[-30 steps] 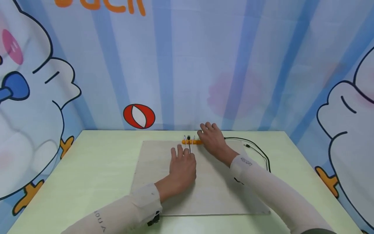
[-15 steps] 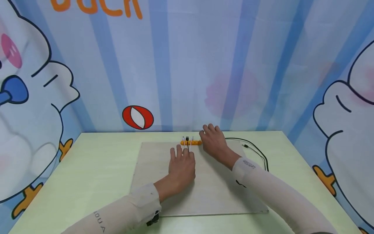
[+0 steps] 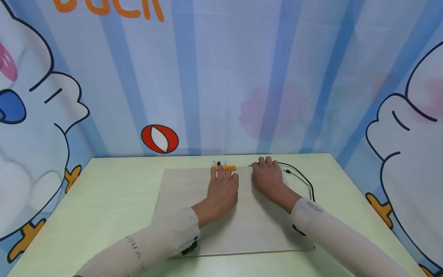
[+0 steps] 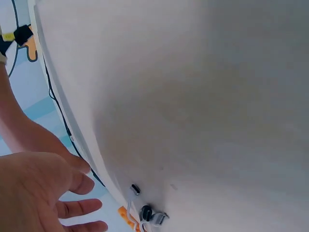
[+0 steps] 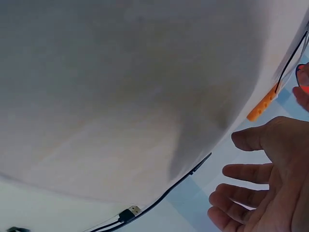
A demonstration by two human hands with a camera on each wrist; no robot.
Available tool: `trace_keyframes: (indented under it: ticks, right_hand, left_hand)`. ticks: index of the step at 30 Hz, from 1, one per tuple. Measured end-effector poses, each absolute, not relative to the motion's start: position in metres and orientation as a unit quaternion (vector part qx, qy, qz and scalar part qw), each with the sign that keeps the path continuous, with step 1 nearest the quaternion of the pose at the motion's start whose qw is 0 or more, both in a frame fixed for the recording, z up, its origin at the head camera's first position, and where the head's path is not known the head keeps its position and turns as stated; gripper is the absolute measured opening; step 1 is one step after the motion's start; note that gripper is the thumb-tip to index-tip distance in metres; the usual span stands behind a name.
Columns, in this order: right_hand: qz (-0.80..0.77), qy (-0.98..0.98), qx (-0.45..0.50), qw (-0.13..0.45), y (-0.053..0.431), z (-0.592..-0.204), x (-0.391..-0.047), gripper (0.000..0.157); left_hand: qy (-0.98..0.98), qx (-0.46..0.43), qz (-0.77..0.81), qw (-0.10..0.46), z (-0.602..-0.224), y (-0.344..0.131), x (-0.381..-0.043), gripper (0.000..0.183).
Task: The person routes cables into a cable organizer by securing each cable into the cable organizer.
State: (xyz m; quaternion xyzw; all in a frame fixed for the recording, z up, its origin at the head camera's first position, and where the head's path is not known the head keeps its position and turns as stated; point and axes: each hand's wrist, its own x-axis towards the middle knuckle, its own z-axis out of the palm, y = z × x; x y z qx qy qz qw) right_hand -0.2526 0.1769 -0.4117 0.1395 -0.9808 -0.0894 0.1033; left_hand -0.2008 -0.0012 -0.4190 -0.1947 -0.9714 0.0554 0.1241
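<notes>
An orange cable holder strip (image 3: 230, 168) lies at the far edge of the pale board, with white and black plug ends (image 3: 219, 163) standing in its left part. My left hand (image 3: 223, 192) is right in front of it, fingertips overlapping the strip in the head view. In the left wrist view its fingers are apart, and several plugs (image 4: 147, 213) show beside them. My right hand (image 3: 268, 175) is over a thick black cable (image 5: 169, 191), whose metal tip (image 3: 250, 165) pokes out left of the fingers. Its thumb and fingers are spread, holding nothing, in the right wrist view.
The pale square board (image 3: 187, 207) lies on a light green table (image 3: 117, 207). A thinner cable with a black USB plug (image 3: 288, 171) lies to the right, beside the thick cable. A printed cartoon curtain (image 3: 225, 77) rises behind and at both sides.
My right hand has moved right, away from the orange holder, uncovering its right end and coming over the black cable. My left hand has shifted right and forward to the holder.
</notes>
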Motion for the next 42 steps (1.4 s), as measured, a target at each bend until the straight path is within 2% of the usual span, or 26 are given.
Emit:
trace_keyframes:
  ticks: [7,14,23,30,42]
  right_hand:
    - [-0.069,-0.986,0.121,0.093,0.187,-0.408,-0.235,0.021]
    - [-0.073,-0.985,0.116,0.106,0.196,-0.411,-0.216,0.016]
    - [-0.078,-0.981,0.113,0.136,0.213,-0.406,-0.187,0.023]
    - [-0.070,-0.988,0.097,0.095,0.231,-0.405,-0.173,0.016]
    - [-0.048,-0.995,0.071,0.057,0.264,-0.404,-0.149,0.019]
  left_hand:
    - [-0.961,-0.230,0.072,0.133,-0.417,0.009,-0.218,0.021]
    - [-0.948,-0.260,0.097,0.158,-0.408,0.021,-0.236,0.020]
    - [-0.931,-0.313,0.100,0.160,-0.403,0.047,-0.249,0.020]
    - [-0.921,-0.339,0.124,0.150,-0.406,0.074,-0.252,0.024]
    - [-0.910,-0.360,0.159,0.133,-0.405,0.112,-0.261,0.034]
